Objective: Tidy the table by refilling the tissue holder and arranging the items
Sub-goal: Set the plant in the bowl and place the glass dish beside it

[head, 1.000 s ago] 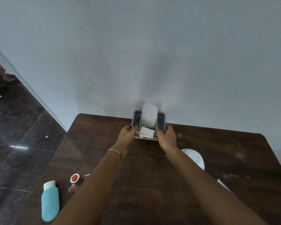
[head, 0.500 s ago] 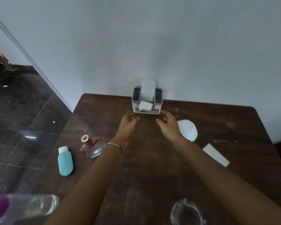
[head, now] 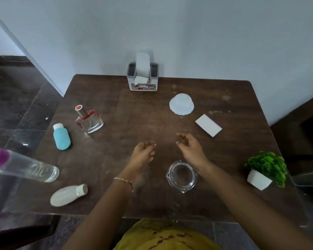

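**Holder filled, hands free: loose items next**

The grey plastic tissue holder [head: 143, 83] stands at the far edge of the dark wooden table [head: 125, 109], straight ahead of both hands, with white tissues [head: 142, 64] upright in it. The left hand [head: 143, 154] and right hand [head: 190, 150] hover mid-table, fingers loosely curled and empty. The clear glass dish [head: 182, 175] is just beside the right wrist (probably the nearest pick). The white squeeze bottle [head: 69, 194] lies on its side, cap pointing right, nearer the left hand, with no obstruction.

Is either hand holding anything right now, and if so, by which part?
Nothing is held. The left hand and the right hand are both empty, with their fingers loosely curled. Neither touches the tissue holder at the far edge.
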`<state>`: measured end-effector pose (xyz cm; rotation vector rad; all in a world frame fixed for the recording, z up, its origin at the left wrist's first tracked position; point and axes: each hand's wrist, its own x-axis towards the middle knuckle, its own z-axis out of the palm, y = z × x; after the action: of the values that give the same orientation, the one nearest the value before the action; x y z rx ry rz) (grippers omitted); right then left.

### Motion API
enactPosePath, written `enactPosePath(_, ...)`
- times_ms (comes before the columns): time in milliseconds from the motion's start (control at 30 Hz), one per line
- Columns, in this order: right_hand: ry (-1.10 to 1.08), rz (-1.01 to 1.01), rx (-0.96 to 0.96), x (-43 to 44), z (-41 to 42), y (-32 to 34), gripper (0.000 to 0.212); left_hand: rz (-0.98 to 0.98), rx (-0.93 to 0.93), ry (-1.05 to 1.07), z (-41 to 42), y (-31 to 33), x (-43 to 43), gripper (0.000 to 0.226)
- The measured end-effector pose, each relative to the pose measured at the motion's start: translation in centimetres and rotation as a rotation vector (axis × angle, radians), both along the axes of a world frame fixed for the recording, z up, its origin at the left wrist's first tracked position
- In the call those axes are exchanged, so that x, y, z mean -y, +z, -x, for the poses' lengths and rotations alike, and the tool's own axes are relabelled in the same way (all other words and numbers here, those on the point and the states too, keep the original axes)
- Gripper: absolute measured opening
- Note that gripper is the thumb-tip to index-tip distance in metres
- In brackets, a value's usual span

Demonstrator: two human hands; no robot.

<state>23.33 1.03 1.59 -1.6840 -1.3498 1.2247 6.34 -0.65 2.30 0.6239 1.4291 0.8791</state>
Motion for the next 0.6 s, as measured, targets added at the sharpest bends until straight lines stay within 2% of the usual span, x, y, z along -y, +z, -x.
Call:
enactPosePath(100, 0.023, 0.000, 0.086, 2.5, -1.7, -0.9, 0.032, 0.031, -0.015, 0.011, -0.7, -0.9, 2.9, 0.006)
enactPosePath(267, 0.026, -0.017, 0.170, 5.2, -2.6, -1.6, 0.033, 0.061, -0.027, -0.023, -1.5, -1.4, 5.4, 0.009)
enactPosePath(600, 0.071, 0.022, 0.357, 4.5, -2.2, -1.6, 0.044, 0.060, -0.013, -0.096, -1.4, -1.4, 3.2, 0.011)
